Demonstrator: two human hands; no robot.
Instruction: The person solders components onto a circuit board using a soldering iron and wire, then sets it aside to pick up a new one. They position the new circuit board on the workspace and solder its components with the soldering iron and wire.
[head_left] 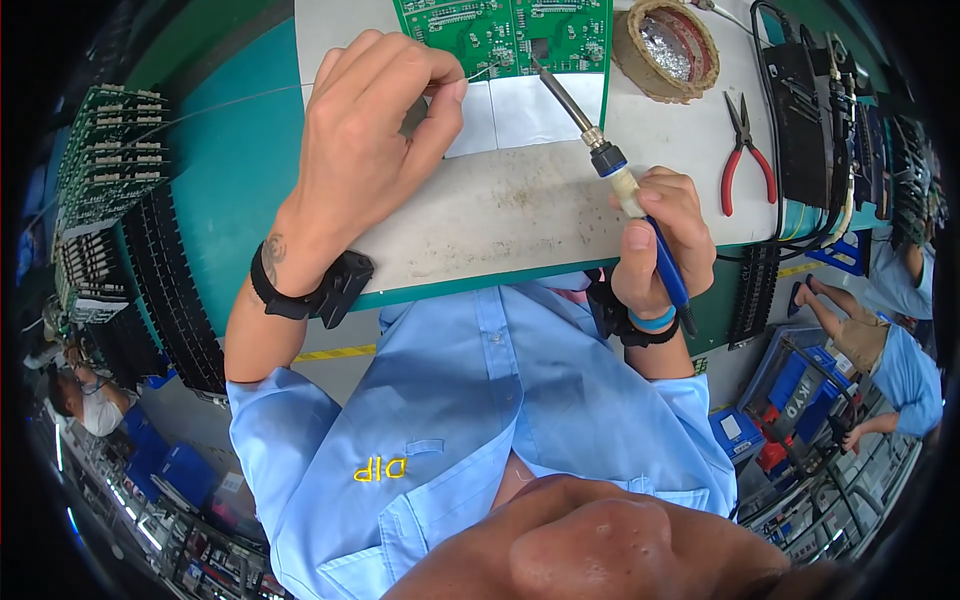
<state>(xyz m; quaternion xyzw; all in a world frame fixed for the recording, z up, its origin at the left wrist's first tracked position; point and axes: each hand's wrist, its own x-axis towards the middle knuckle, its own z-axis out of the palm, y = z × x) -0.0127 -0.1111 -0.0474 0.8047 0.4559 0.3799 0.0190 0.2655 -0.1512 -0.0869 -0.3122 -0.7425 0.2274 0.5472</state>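
Head view: one set of yellow letters (381, 469) is stitched on the blue shirt (450, 370), lower centre of the frame. At upper centre lies one green circuit panel (460, 32) with two matching sections. The left hand (375, 135), left of it, pinches one thin wire (484, 71) between thumb and forefinger; the right hand (662, 240), right of centre, grips one soldering iron (603, 157), its tip at the panel; contact cannot be told. Upper right: one round pot (629, 62), one pair of red-handled pliers (733, 178)
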